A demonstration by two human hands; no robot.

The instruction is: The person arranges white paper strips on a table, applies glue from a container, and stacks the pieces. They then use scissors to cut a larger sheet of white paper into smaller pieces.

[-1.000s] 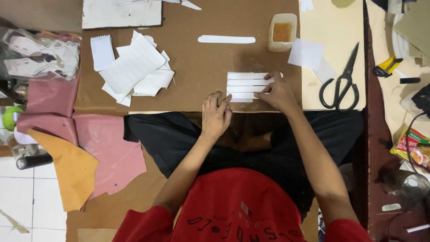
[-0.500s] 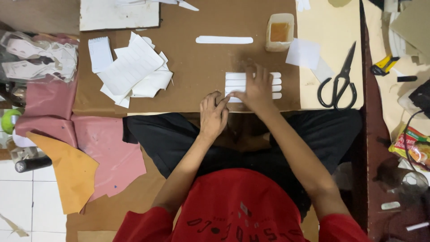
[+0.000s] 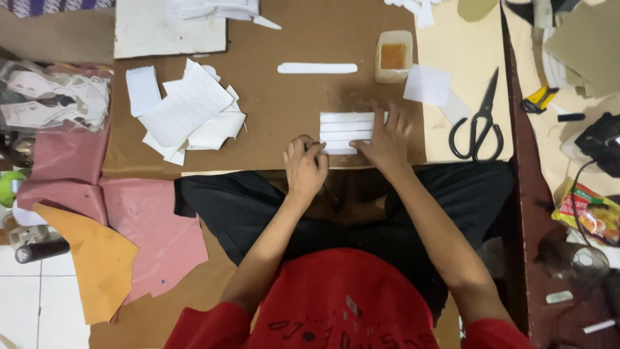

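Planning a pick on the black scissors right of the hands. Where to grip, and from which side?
Probably by the handle loops of the scissors, coming from the near side. They lie flat on the pale sheet, loops toward the person, closed blades pointing away to the upper right. The loops sit just right of the right hand, with bare sheet around them, so fingers should slip in without meeting the blade tips.

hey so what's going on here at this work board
A person sits at a brown board and works with both bare hands on a small row of white strips laid side by side. The right hand lies flat on the right end of the strips, while the left hand pinches at their lower left corner. A pile of white paper pieces lies to the left, black scissors to the right, and a small tub of amber stuff, perhaps glue, sits above.
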